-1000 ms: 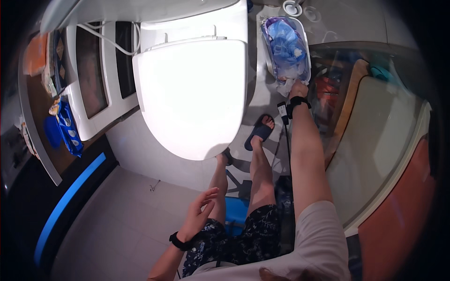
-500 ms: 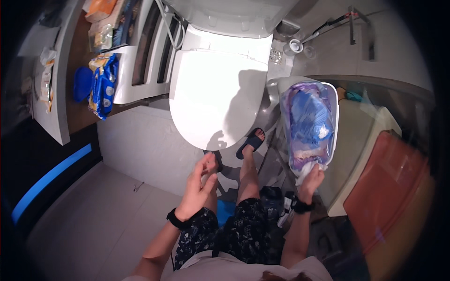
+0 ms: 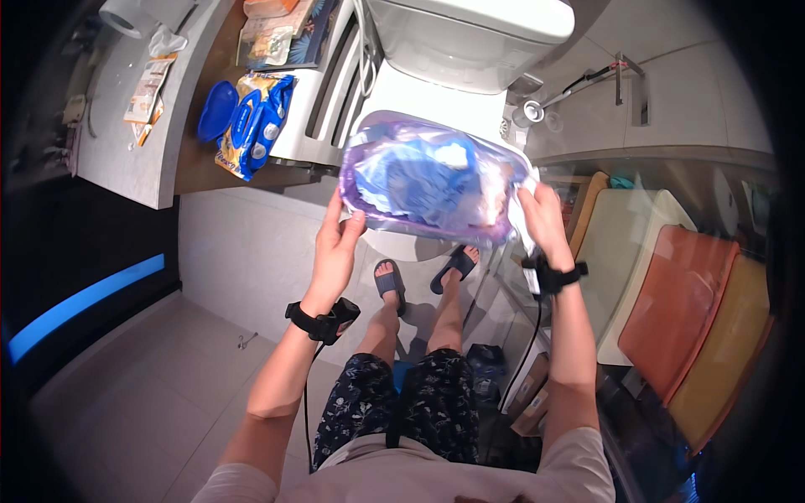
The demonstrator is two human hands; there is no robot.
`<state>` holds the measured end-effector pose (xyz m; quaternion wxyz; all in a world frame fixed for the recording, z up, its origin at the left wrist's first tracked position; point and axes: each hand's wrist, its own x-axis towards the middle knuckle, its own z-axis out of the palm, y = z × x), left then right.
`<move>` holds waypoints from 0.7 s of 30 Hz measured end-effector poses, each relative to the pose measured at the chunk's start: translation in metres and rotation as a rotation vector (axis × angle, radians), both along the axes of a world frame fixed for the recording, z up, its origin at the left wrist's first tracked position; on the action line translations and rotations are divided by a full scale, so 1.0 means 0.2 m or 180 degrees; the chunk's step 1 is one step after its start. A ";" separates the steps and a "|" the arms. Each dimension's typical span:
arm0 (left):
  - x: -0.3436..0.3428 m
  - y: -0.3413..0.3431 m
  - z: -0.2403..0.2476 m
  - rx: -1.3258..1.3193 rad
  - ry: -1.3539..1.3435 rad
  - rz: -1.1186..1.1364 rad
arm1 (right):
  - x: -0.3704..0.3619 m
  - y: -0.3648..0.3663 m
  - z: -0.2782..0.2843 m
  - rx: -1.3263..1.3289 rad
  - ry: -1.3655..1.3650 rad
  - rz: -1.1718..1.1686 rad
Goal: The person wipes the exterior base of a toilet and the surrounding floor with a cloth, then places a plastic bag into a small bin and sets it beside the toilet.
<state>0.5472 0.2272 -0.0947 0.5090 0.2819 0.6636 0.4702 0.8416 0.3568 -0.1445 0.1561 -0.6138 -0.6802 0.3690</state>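
Between both hands, a small white waste bin (image 3: pixel 518 154) is lifted and turned crosswise over the toilet lid. A translucent purple bag (image 3: pixel 355 178) lines it, with crumpled blue and white waste (image 3: pixel 432 180) inside. My left hand (image 3: pixel 338 246) grips the bin's left end, thumb on the near side. At the opposite end, my right hand (image 3: pixel 545 220) is closed on the rim and the whitish gathered edge of the bag. The bin hides much of the toilet lid.
The white toilet (image 3: pixel 470 42) stands ahead. On the left shelf lies a blue and yellow wipes packet (image 3: pixel 256 126) with its blue lid flipped up. A toilet brush (image 3: pixel 528 111) stands behind on the right. Cream (image 3: pixel 625 251) and orange (image 3: pixel 679 310) panels lean at the right.
The bin has come up from the right of the toilet and swung leftward, turning crosswise. My left hand, free before, now holds its left end.
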 end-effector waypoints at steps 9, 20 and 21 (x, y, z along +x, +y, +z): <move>-0.35 0.12 0.00 0.0049 0.1572 -0.0041 | -0.30 0.19 0.21 -0.0580 -0.0438 0.0702; -0.45 0.35 0.07 0.0369 0.3460 -0.1302 | -0.46 0.23 0.43 0.2022 -0.0749 0.0949; -0.44 0.37 0.07 0.0434 0.3762 -0.1506 | -0.50 0.24 0.41 0.1965 -0.0938 0.1123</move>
